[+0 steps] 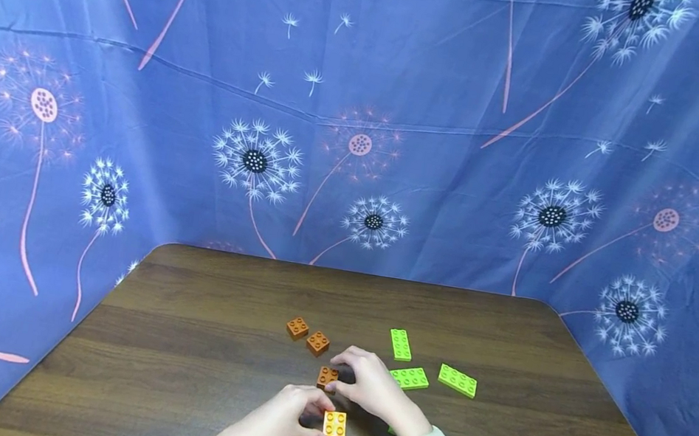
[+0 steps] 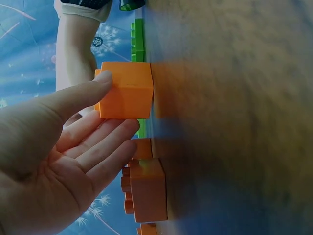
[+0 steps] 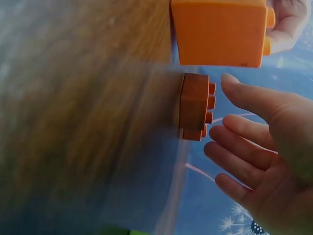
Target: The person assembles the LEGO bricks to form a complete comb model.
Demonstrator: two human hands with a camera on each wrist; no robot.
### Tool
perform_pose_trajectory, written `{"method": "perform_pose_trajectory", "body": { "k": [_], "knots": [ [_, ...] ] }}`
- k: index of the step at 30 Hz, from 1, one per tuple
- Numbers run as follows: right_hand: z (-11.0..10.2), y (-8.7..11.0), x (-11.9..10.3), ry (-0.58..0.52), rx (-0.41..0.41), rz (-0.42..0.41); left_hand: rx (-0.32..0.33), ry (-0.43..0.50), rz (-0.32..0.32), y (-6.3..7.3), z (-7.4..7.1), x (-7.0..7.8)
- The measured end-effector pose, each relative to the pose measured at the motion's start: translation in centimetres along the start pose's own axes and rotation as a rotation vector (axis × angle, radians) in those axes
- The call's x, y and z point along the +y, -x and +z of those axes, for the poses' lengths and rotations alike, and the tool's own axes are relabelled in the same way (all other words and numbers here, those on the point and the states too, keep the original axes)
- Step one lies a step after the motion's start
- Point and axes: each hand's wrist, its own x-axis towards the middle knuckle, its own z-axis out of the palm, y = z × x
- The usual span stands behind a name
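Nearest you, your left hand (image 1: 284, 417) pinches a bright orange brick (image 1: 334, 430), studs up. Just far and slightly left of it on the desk (image 1: 154, 369) sits a darker orange brick (image 1: 327, 376), square-topped, no long axis; your right hand (image 1: 380, 389), spread wide, is nearer it, contact unconfirmed.

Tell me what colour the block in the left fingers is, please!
The block is bright orange, seen best in the left wrist view.
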Motion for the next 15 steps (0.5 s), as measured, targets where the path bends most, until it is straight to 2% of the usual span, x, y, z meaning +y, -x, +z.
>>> {"method": "perform_pose_trajectory", "body": {
  "k": [8,15],
  "knots": [
    [0.56,-0.72,0.08,-0.02,-0.077,0.064,-0.007,-0.026,0.007,-0.03,0.16,0.01],
    [0.65,-1.1,0.06,-0.02,-0.098,0.067,-0.011,-0.063,-0.025,-0.13,0.08,0.04]
  ]
}}
